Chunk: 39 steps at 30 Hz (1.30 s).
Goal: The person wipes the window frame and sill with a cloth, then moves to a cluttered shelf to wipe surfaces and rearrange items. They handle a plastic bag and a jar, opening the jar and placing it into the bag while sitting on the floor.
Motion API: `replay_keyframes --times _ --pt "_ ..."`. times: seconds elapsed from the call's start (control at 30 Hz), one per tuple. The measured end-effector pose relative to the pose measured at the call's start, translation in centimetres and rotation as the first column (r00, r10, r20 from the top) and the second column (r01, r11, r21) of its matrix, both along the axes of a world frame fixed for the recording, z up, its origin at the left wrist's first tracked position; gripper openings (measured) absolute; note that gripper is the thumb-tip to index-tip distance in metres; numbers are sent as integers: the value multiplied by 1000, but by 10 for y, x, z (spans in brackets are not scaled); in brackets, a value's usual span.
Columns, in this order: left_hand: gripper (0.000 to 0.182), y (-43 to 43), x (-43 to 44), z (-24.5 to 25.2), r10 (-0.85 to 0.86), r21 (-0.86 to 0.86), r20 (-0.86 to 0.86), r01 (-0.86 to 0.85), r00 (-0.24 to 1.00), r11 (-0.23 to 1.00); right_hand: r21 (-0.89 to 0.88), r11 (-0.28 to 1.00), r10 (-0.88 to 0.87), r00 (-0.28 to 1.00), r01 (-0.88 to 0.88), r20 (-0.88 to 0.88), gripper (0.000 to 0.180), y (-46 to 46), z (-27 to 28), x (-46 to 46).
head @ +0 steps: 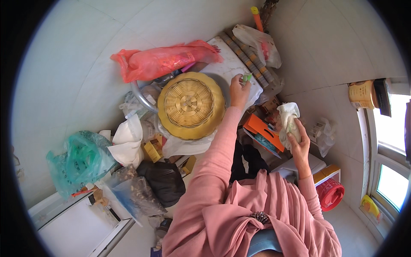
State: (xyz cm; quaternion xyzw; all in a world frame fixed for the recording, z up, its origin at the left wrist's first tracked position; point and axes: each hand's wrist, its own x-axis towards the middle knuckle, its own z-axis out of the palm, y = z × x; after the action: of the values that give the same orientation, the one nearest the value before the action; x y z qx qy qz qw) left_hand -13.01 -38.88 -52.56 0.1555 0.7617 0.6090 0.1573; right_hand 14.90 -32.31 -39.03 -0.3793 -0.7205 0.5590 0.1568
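Note:
My left hand [240, 93] reaches over a white surface [221, 75] and pinches a small green-and-white packet or scrap [246, 78]; its exact kind is unclear. A crumpled whitish cloth [289, 123] with faint green marks is gripped by my right hand [299, 144], held up on the right. Left of my left hand sits a round wicker basket [189, 102] with a yellow scalloped rim, its woven base facing up. Close to my right hand is an orange box [265, 131] with a dark handle slot.
A red plastic bag [160, 62] lies along the wall, and checked rolls [247, 57] lean on the white surface's right edge. A green bag [77, 160], a black bag [163, 183] and a clear bag [141, 194] crowd the left. A red bucket [330, 194] stands right, near a window [390, 183].

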Motion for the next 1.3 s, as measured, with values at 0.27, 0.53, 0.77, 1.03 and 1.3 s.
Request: replay_keyframes --times 0.27,0.53,0.77,1.03,1.3 --pt "23 -36 41 84 -583 741 624 -158 520 652 54 999 1 997 3 -81 56 0 -4 -10" --pt "30 -5 80 114 -608 634 529 200 592 747 321 938 -47 966 131 -255 59 7 38 -8" --pt "32 57 122 151 -690 609 393 391 608 690 315 895 -219 927 315 -305 57 29 56 42" --pt "34 156 169 261 -759 322 -194 771 622 549 321 798 -401 847 510 -350 56 52 53 109" --pt "41 304 199 354 -498 -143 -833 774 242 616 262 756 -512 792 599 -332 55 61 54 162"
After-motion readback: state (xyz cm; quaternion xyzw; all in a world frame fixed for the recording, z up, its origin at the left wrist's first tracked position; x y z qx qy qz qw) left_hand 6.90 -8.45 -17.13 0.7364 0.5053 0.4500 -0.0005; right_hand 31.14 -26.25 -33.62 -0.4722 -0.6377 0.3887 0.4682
